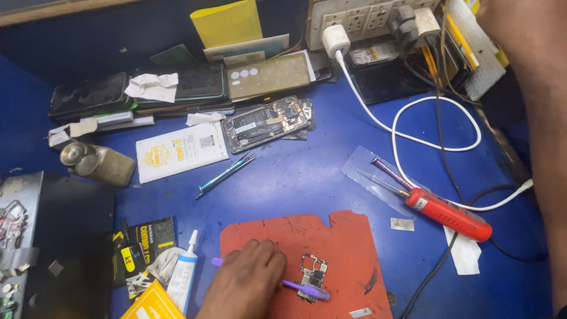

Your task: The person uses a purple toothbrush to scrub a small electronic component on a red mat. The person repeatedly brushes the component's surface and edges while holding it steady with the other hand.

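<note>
1. We see the left hand (pixel 245 286) low in the view, resting on a red work mat (pixel 342 236) that lies on the blue bench (pixel 295 177)
2. Its fingers are curled together around a purple brush (pixel 298 287), which sticks out on both sides of the hand; the bristled end points right
3. The brush tip touches a small circuit board (pixel 312 276) that lies flat on the mat, near its lower middle, just to the right of the hand
4. The right arm (pixel 543 130) runs up the right edge of the view towards the top corner; its hand is out of sight there, so we cannot tell whether it is spread or closed
5. A red soldering pen (pixel 449 214) lies on the bench to the right of the mat, its thin tip pointing up and left onto a clear plastic strip (pixel 369 171)
6. A white cable (pixel 413 139) loops from a white charger (pixel 335 39) plugged into the socket strip (pixel 366 18) at the top
7. Teal tweezers (pixel 227 172) lie above the mat, well apart from it
8. An opened phone (pixel 267 123) with bare insides sits further back, beside a stack of dark phones (pixel 142 91)
9. A white glue tube (pixel 184 274) lies just left of the mat, near the hand
10. A small metal bottle (pixel 103 162) lies on its side at the left
</note>
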Available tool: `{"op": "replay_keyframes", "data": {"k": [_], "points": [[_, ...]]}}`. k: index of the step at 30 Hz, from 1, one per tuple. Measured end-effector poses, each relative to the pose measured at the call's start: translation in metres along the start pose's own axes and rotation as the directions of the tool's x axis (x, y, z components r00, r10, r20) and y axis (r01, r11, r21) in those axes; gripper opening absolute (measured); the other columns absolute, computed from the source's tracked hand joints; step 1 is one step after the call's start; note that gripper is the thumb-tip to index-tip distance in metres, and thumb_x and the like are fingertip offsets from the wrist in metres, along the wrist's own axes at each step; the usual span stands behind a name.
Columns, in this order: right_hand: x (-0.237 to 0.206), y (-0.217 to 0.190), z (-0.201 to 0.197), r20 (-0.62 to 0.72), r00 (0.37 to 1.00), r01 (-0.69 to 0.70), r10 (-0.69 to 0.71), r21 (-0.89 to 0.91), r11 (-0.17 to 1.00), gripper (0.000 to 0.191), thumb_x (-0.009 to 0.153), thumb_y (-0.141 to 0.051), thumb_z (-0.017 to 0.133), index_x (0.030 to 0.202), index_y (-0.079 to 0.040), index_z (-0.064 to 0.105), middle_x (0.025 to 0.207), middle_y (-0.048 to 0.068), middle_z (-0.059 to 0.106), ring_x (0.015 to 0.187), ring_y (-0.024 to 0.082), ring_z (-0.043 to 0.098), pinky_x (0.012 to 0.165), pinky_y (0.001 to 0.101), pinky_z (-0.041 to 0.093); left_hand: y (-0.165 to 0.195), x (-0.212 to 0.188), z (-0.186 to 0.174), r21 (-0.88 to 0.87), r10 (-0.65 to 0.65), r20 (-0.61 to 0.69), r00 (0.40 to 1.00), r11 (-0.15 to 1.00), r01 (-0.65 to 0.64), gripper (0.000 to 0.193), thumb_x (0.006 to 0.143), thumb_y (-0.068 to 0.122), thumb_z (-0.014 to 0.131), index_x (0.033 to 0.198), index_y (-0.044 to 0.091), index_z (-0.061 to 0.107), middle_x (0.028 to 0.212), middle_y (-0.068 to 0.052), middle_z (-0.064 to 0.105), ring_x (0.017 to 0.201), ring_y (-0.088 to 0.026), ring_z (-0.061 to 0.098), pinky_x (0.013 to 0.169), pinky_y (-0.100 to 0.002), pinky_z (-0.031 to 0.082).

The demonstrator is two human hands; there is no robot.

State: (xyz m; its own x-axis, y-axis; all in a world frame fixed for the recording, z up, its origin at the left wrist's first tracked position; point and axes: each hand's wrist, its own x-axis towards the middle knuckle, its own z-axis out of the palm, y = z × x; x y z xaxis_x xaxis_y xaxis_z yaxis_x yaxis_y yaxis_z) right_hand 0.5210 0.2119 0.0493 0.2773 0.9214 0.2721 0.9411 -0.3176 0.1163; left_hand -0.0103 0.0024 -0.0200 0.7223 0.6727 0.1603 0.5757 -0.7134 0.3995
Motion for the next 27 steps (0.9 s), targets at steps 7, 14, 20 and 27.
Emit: {"op": "replay_keyframes", "data": {"k": [7,14,20,27], "points": [[-0.001,0.002,-0.001,-0.008,1.000,0.004,-0.004,-0.007,1.000,0.025,0.090,-0.009,0.078,0.114,-0.004,0.075,0.094,0.016,0.073,0.077,0.028,0.070,0.063,0.0378,0.054,0.000,-0.002,0.000,-0.032,-0.057,0.034,0.998,0.998,0.058,0.007,0.081,0.014,0.066,0.083,0.010,0.060,0.087,-0.006,0.057,0.088,-0.025,0.062,0.069,-0.041,0.050],[0.000,0.004,0.002,-0.015,1.000,0.003,-0.003,-0.019,1.000,0.026,0.090,-0.011,0.079,0.115,-0.004,0.075,0.091,0.016,0.073,0.073,0.028,0.070,0.059,0.0377,0.054,0.000,0.000,0.004,0.008,0.059,-0.125,0.990,0.998,-0.059,0.013,0.076,0.013,0.063,0.089,0.010,0.061,0.092,-0.005,0.059,0.090,-0.025,0.063,0.071,-0.040,0.050],[-0.009,-0.011,-0.014,-0.086,0.995,0.038,-0.041,-0.037,0.999,0.027,0.090,-0.012,0.079,0.116,-0.004,0.076,0.089,0.016,0.073,0.070,0.028,0.070,0.056,0.0376,0.054,-0.004,-0.001,-0.005,-0.045,-0.055,-0.007,0.998,0.998,0.054,0.008,0.077,0.014,0.065,0.081,0.011,0.059,0.084,-0.006,0.056,0.084,-0.025,0.061,0.070,-0.040,0.050],[-0.087,-0.057,-0.080,-0.393,0.856,0.386,-0.336,0.053,0.921,0.036,0.090,-0.010,0.079,0.124,-0.003,0.073,0.089,0.019,0.073,0.070,0.033,0.071,0.059,0.0413,0.055,-0.002,-0.001,-0.004,0.010,-0.029,0.007,1.000,1.000,0.029,0.009,0.079,0.015,0.065,0.080,0.010,0.058,0.085,-0.008,0.056,0.084,-0.027,0.061,0.066,-0.042,0.049]]}}
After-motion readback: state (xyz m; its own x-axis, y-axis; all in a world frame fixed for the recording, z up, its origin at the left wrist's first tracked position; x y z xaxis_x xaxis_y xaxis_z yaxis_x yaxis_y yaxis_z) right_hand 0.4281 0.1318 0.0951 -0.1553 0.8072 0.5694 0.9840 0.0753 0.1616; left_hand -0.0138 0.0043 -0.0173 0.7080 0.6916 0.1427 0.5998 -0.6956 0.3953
